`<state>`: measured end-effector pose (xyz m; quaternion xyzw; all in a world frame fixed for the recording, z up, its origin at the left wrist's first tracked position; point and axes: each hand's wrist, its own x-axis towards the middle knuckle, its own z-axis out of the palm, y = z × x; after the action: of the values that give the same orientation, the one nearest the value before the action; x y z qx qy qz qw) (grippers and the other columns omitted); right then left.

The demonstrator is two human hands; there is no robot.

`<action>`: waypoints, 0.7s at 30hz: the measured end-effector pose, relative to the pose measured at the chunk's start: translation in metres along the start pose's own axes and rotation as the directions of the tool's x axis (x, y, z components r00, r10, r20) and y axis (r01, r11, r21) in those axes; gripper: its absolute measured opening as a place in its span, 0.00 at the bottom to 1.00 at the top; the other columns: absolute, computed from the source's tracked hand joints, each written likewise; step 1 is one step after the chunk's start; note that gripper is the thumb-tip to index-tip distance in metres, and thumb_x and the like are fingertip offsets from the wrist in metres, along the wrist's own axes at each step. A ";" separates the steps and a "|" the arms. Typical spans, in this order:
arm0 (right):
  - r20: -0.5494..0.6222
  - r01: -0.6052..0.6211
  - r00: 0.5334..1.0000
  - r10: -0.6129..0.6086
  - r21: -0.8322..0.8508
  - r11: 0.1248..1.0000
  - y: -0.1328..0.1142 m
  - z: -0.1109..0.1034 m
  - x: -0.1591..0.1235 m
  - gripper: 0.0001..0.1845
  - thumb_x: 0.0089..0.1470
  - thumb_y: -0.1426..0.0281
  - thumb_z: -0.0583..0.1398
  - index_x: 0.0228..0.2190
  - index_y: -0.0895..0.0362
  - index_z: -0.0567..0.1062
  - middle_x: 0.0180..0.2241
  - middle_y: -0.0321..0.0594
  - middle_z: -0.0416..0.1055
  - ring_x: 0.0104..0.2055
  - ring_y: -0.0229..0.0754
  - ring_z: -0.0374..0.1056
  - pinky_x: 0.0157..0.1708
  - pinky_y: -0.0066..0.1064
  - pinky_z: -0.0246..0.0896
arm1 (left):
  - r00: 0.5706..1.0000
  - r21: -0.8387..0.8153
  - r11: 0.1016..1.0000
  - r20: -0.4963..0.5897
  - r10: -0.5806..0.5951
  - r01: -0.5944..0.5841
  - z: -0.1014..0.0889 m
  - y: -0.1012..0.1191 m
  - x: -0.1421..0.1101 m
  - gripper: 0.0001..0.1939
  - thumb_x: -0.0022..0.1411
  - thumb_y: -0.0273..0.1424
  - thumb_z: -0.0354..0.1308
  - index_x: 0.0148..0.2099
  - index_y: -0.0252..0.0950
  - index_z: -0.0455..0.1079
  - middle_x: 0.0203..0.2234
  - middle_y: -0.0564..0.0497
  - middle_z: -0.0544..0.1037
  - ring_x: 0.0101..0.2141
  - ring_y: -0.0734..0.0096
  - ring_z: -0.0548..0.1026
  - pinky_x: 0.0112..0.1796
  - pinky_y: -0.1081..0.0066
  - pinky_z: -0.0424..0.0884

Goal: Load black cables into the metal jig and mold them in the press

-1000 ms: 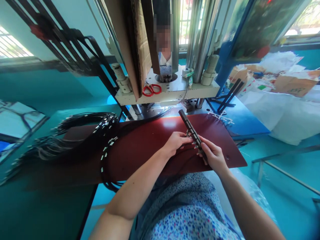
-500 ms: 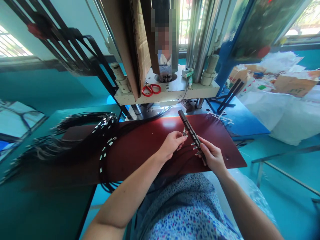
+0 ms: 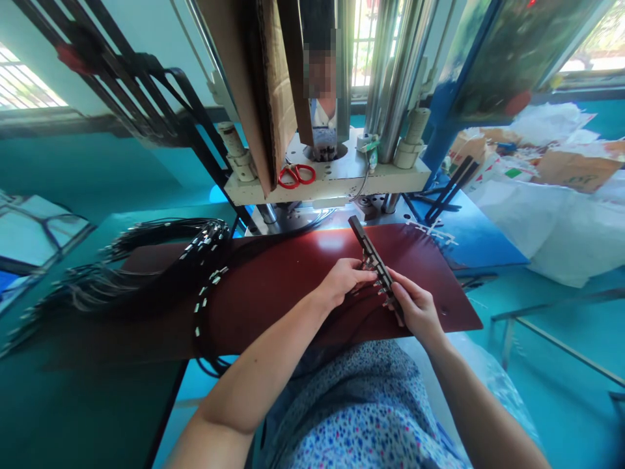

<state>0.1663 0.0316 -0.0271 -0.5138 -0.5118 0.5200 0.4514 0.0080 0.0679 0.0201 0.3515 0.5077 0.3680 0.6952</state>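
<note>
My right hand [image 3: 415, 307] is wrapped around the lower end of a long dark slotted bar [image 3: 360, 233], which is tilted above the brown board. Small silver connectors [image 3: 382, 291] stick out of the bar's left side, with thin black cables running from them. At the bar's middle, my left hand [image 3: 342, 281] is closed, thumb and fingertips pinching a small cable connector against the slots. The fingers mostly hide that connector.
A bundle of black cables with white and silver ends [image 3: 208, 241] lies on the left of the brown board [image 3: 273, 280]. Behind stands a press with a pale plate [image 3: 336, 179], bearing red-handled scissors [image 3: 297, 174]. White plastic strips [image 3: 432, 229] lie at the board's right.
My left hand has moved slightly right, bringing the pinched connector from just beside the bar up against it. My right hand and the bar have barely moved.
</note>
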 end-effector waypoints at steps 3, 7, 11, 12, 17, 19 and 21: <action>0.006 0.014 1.000 -0.014 -0.026 1.000 0.002 0.000 0.001 0.30 0.51 0.55 0.57 0.52 0.58 0.68 0.15 0.32 0.65 0.10 0.30 0.53 0.07 0.23 0.48 | 1.000 0.024 1.000 -0.006 -0.005 0.005 0.000 0.000 0.001 0.05 0.44 0.22 0.61 0.22 0.32 0.67 0.11 0.59 0.65 0.14 0.82 0.60 0.20 0.76 0.55; 0.043 0.100 0.995 -0.094 -0.158 0.982 0.004 0.001 0.002 0.27 0.53 0.58 0.56 0.52 0.57 0.69 0.15 0.31 0.64 0.10 0.30 0.53 0.07 0.22 0.49 | 0.993 0.087 0.991 -0.038 0.108 -0.104 -0.003 -0.010 0.004 0.05 0.43 0.25 0.62 0.23 0.32 0.68 0.13 0.58 0.66 0.16 0.82 0.60 0.21 0.77 0.55; 0.054 0.066 0.997 -0.060 -0.128 0.990 0.003 0.001 0.001 0.28 0.53 0.58 0.56 0.52 0.57 0.69 0.15 0.31 0.64 0.10 0.29 0.53 0.07 0.22 0.49 | 0.959 0.134 0.952 -0.023 0.282 -0.276 -0.008 -0.018 0.004 0.09 0.46 0.33 0.61 0.28 0.32 0.70 0.19 0.57 0.68 0.20 0.81 0.63 0.23 0.77 0.57; 0.040 0.044 0.998 -0.041 -0.095 0.994 0.003 0.001 0.001 0.28 0.52 0.57 0.56 0.52 0.58 0.69 0.15 0.31 0.64 0.10 0.29 0.52 0.07 0.21 0.48 | 0.950 0.133 0.944 -0.034 0.309 -0.303 -0.010 -0.017 0.004 0.10 0.48 0.35 0.60 0.29 0.32 0.70 0.18 0.57 0.67 0.20 0.81 0.62 0.22 0.78 0.56; -0.047 -0.001 0.999 0.001 -0.005 1.000 0.001 0.001 -0.001 0.31 0.50 0.55 0.58 0.52 0.60 0.68 0.15 0.32 0.66 0.10 0.30 0.53 0.06 0.22 0.48 | 0.949 0.151 0.959 -0.170 0.264 -0.240 -0.018 -0.006 0.003 0.12 0.52 0.37 0.57 0.25 0.33 0.65 0.12 0.60 0.56 0.14 0.84 0.52 0.16 0.78 0.45; -0.036 0.001 0.999 -0.001 -0.002 1.000 0.001 0.001 0.000 0.31 0.50 0.55 0.58 0.52 0.60 0.68 0.15 0.32 0.66 0.10 0.30 0.53 0.06 0.22 0.48 | 0.978 0.163 0.975 -0.121 0.171 -0.151 -0.017 -0.003 0.003 0.13 0.50 0.37 0.58 0.22 0.33 0.64 0.10 0.61 0.55 0.12 0.85 0.50 0.15 0.77 0.42; -0.018 0.004 1.000 -0.004 -0.010 1.000 0.002 0.000 0.000 0.31 0.50 0.55 0.58 0.52 0.60 0.68 0.15 0.32 0.66 0.10 0.30 0.53 0.06 0.21 0.48 | 0.991 0.149 0.984 -0.075 0.114 -0.101 -0.014 -0.003 0.003 0.13 0.48 0.36 0.60 0.21 0.33 0.63 0.09 0.61 0.55 0.12 0.86 0.49 0.15 0.77 0.41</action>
<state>0.1664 0.0318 -0.0293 -0.5195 -0.5113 0.5119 0.4546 -0.0043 0.0703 0.0131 0.4120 0.5419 0.3817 0.6252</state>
